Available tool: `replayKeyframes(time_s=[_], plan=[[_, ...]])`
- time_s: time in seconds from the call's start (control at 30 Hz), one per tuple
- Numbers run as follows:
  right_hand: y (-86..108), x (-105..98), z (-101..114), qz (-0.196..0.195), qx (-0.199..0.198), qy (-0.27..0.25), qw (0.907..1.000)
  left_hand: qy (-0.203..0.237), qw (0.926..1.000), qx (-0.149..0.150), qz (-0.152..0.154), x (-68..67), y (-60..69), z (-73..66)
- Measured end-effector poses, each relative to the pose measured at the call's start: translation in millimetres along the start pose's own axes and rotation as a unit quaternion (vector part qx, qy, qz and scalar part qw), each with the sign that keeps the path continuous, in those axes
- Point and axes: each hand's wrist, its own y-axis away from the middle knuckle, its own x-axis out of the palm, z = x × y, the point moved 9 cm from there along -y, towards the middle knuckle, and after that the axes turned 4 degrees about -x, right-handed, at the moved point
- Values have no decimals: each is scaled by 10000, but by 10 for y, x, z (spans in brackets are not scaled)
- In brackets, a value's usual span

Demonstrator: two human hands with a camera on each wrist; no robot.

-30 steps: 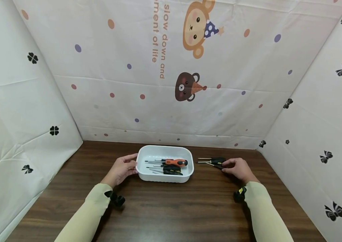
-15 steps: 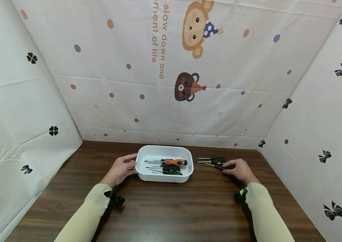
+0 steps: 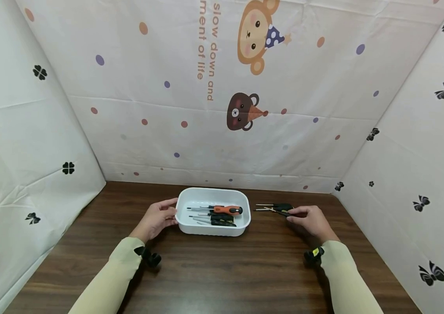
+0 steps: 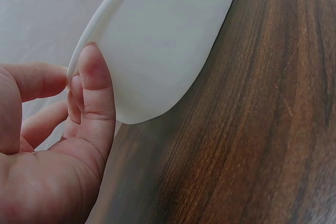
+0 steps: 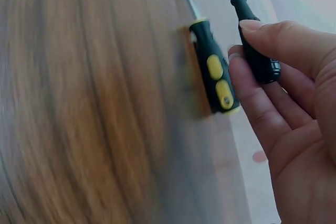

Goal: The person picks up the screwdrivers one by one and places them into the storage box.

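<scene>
My left hand [image 3: 156, 220] pinches the left end of a white plastic box [image 3: 214, 231]; in the left wrist view its thumb and fingers are on either side of the box's rim [image 4: 97, 17]. Inside the box lie several screwdrivers, one with an orange-and-black handle [image 3: 226, 210]. At the right, my right hand [image 3: 312, 221] holds a small black-handled screwdriver [image 5: 264, 68] between thumb and fingers, its shaft pointing left. Beside it lies a black-and-yellow screwdriver [image 5: 206, 51]. Behind that is another black-handled screwdriver [image 3: 283, 206], on the table.
The dark wooden table [image 3: 222, 270] runs up to a printed white cloth backdrop [image 3: 190, 144] close behind the box. Cloth walls also stand at left and right. Each wrist wears a small black camera.
The small screwdriver's tip has risen in my right hand and now overlaps the screwdriver beside it in the head view. My left hand and the box hold their place.
</scene>
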Motion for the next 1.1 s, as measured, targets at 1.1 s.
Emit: replayKeyframes(time_s=[1.1], plan=[[-273, 403, 1101, -31, -915, -875, 9920, -18, 10000, 34, 65, -7, 11, -17]])
